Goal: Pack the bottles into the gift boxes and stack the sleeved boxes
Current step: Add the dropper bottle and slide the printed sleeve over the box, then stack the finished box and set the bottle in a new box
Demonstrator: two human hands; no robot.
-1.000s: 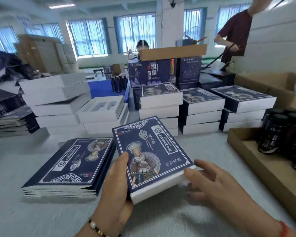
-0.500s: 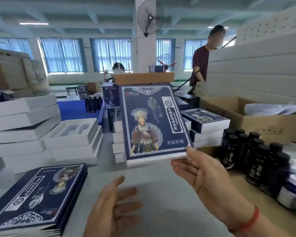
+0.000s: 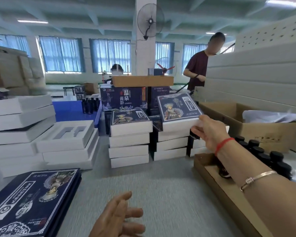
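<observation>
My right hand [image 3: 210, 132] grips the near right corner of a sleeved gift box [image 3: 177, 112], dark blue with a costumed figure on top. The box lies on top of the middle stack of sleeved boxes [image 3: 171, 144]. Another stack of sleeved boxes [image 3: 129, 139] stands just to its left. My left hand [image 3: 118, 218] hovers low over the table with relaxed, spread fingers and holds nothing. Dark bottles [image 3: 263, 156] stand in a shallow cardboard tray [image 3: 217, 182] at the right, partly hidden behind my right forearm.
A pile of flat blue sleeves [image 3: 29, 200] lies at the near left. White open boxes with foam inserts [image 3: 67, 135] are stacked at the left. An open cardboard carton [image 3: 246, 124] sits at the right. Two people work behind the stacks.
My right hand has carried the sleeved box forward and right, from upright in front of me down flat onto the middle stack. My left hand stays low and holds nothing.
</observation>
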